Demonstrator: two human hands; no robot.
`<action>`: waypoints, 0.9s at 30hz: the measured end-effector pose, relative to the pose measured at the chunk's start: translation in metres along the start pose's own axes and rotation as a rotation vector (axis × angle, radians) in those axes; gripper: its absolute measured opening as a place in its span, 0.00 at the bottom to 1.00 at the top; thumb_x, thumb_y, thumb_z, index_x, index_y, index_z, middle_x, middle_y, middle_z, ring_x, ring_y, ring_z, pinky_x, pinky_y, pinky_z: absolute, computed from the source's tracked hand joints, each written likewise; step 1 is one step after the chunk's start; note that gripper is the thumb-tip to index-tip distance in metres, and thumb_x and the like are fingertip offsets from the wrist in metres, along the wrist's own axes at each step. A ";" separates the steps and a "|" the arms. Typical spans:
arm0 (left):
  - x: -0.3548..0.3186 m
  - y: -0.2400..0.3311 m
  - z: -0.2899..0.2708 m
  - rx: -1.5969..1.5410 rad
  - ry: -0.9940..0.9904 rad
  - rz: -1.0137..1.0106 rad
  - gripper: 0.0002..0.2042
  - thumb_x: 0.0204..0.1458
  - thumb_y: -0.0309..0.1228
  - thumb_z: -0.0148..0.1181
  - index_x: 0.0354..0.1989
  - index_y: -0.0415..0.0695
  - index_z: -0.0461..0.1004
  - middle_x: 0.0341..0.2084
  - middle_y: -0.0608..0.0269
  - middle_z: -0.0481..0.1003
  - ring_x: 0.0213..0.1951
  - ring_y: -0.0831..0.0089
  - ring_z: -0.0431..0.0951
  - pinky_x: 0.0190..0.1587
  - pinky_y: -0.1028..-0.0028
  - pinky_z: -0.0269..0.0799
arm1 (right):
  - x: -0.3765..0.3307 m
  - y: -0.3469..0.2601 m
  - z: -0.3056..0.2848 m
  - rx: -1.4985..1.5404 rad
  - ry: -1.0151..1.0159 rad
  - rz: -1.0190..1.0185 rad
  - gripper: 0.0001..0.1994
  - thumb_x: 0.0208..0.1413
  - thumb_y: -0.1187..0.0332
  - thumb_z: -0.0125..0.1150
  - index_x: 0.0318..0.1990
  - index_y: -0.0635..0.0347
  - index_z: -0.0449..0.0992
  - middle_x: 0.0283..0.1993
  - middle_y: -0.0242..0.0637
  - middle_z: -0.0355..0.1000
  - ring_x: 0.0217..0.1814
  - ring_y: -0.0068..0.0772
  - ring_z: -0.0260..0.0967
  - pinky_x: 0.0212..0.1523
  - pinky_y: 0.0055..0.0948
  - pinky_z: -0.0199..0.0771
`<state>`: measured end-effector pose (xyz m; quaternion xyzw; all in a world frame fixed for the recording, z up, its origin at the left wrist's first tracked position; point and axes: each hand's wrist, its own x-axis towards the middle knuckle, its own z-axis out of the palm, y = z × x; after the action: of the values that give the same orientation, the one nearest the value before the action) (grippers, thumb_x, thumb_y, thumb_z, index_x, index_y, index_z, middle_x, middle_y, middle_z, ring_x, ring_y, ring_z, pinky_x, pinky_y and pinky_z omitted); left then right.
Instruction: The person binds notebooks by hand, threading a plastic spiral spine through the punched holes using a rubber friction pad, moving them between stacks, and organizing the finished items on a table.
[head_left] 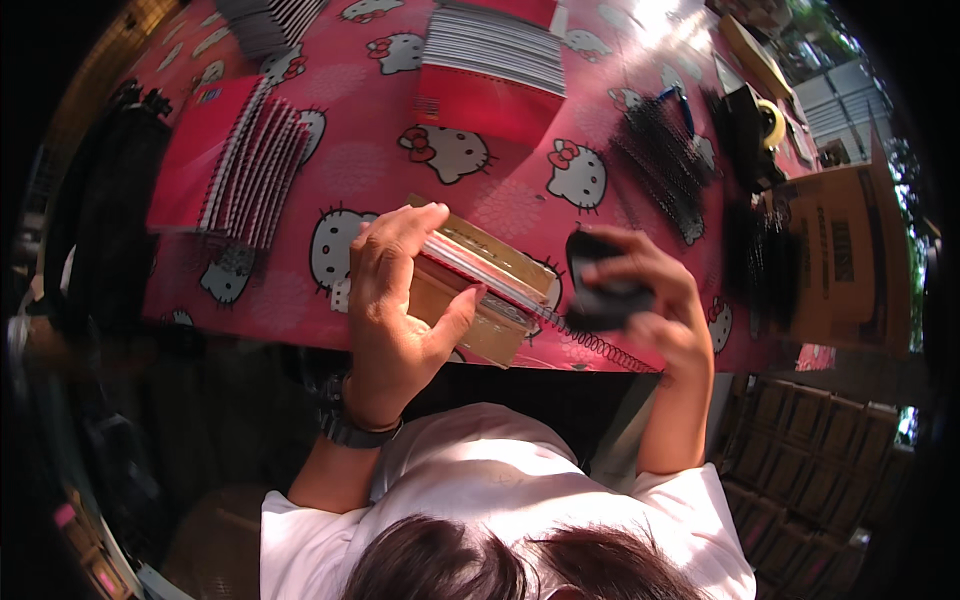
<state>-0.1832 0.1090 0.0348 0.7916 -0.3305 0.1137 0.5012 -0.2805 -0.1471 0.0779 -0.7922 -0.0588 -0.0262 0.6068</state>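
Observation:
My left hand grips a thick stack of notebook pages with a brown cover, fingers over the top and thumb underneath, at the table's near edge. A black spiral wire coil runs along the stack's lower right edge and sticks out past it. My right hand is closed around a small black tool held right at the coil's end. A dark watch sits on my left wrist.
The table carries a pink cloth with cartoon cats. Red spiral notebooks lie fanned at left and stacked at the back. Black spiral coils lie to the right, beside a brown cardboard box. Stacked crates stand at lower right.

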 end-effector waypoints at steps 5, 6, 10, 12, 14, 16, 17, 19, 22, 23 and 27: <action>-0.003 -0.003 0.001 -0.030 0.094 -0.088 0.30 0.39 0.28 0.69 0.55 0.41 0.70 0.53 0.53 0.69 0.55 0.58 0.66 0.58 0.60 0.62 | 0.010 0.010 0.004 -0.328 0.047 0.060 0.26 0.37 0.53 0.72 0.45 0.56 0.81 0.58 0.52 0.69 0.59 0.46 0.65 0.60 0.40 0.60; -0.007 -0.003 0.000 -0.018 0.084 -0.107 0.29 0.39 0.28 0.69 0.55 0.41 0.71 0.53 0.53 0.69 0.55 0.59 0.67 0.58 0.62 0.63 | 0.014 0.010 0.002 -0.378 0.045 0.037 0.26 0.37 0.53 0.72 0.45 0.56 0.81 0.58 0.52 0.69 0.59 0.46 0.65 0.60 0.40 0.60; -0.006 -0.004 0.001 -0.007 0.083 -0.155 0.25 0.39 0.29 0.69 0.51 0.42 0.75 0.54 0.55 0.69 0.55 0.61 0.68 0.58 0.64 0.64 | 0.023 -0.005 0.011 -0.191 -0.120 -0.032 0.28 0.35 0.52 0.72 0.44 0.58 0.82 0.59 0.52 0.68 0.59 0.48 0.66 0.60 0.41 0.60; -0.006 -0.006 0.002 -0.031 0.104 -0.145 0.26 0.39 0.29 0.69 0.52 0.41 0.75 0.54 0.55 0.70 0.54 0.61 0.69 0.58 0.63 0.63 | 0.035 0.011 0.011 -0.553 0.090 0.128 0.29 0.33 0.51 0.73 0.44 0.60 0.82 0.60 0.52 0.68 0.58 0.49 0.66 0.60 0.41 0.60; -0.008 -0.006 0.004 -0.047 0.116 -0.138 0.27 0.39 0.29 0.69 0.53 0.41 0.75 0.54 0.54 0.70 0.54 0.61 0.69 0.58 0.63 0.63 | 0.030 0.009 0.006 -0.289 -0.064 -0.019 0.26 0.36 0.53 0.73 0.44 0.58 0.81 0.60 0.51 0.68 0.58 0.49 0.67 0.60 0.40 0.61; -0.007 -0.005 0.004 -0.044 0.116 -0.142 0.28 0.39 0.28 0.70 0.53 0.40 0.74 0.54 0.55 0.69 0.54 0.59 0.67 0.57 0.62 0.64 | 0.033 -0.002 0.020 -0.141 -0.120 -0.065 0.26 0.37 0.53 0.73 0.44 0.58 0.81 0.59 0.50 0.69 0.59 0.49 0.67 0.60 0.40 0.62; -0.008 -0.005 0.004 -0.042 0.115 -0.144 0.28 0.39 0.28 0.70 0.54 0.40 0.73 0.54 0.55 0.69 0.55 0.58 0.67 0.56 0.62 0.64 | 0.037 0.001 0.025 -0.144 -0.108 -0.054 0.28 0.36 0.51 0.73 0.44 0.59 0.81 0.58 0.51 0.69 0.60 0.49 0.66 0.60 0.40 0.62; -0.009 -0.007 0.004 -0.037 0.127 -0.120 0.28 0.40 0.29 0.69 0.54 0.40 0.74 0.54 0.54 0.70 0.54 0.60 0.69 0.57 0.63 0.64 | 0.043 0.009 0.019 -0.287 -0.017 0.003 0.30 0.35 0.49 0.73 0.44 0.60 0.81 0.58 0.51 0.69 0.60 0.49 0.66 0.61 0.40 0.61; -0.008 -0.007 0.005 -0.034 0.130 -0.129 0.27 0.40 0.29 0.68 0.54 0.39 0.74 0.54 0.53 0.70 0.53 0.60 0.70 0.57 0.63 0.64 | 0.043 -0.006 0.031 0.110 -0.178 -0.158 0.25 0.40 0.51 0.72 0.44 0.58 0.81 0.57 0.51 0.69 0.61 0.49 0.66 0.61 0.40 0.62; -0.008 -0.008 0.005 -0.034 0.128 -0.140 0.27 0.41 0.29 0.68 0.54 0.39 0.74 0.54 0.53 0.70 0.54 0.60 0.70 0.57 0.63 0.64 | 0.048 -0.003 0.034 -0.026 -0.125 -0.089 0.28 0.39 0.49 0.72 0.44 0.60 0.81 0.58 0.52 0.69 0.61 0.49 0.66 0.61 0.40 0.61; -0.008 -0.009 0.005 -0.042 0.131 -0.101 0.27 0.40 0.29 0.70 0.54 0.39 0.73 0.54 0.54 0.69 0.54 0.56 0.67 0.56 0.61 0.65 | 0.054 0.012 0.032 -0.045 -0.045 -0.033 0.27 0.38 0.50 0.73 0.44 0.59 0.81 0.58 0.52 0.68 0.62 0.49 0.65 0.62 0.40 0.60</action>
<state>-0.1845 0.1106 0.0219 0.7875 -0.2587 0.1330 0.5433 -0.2264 -0.1162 0.0640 -0.8051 -0.0847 -0.0198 0.5867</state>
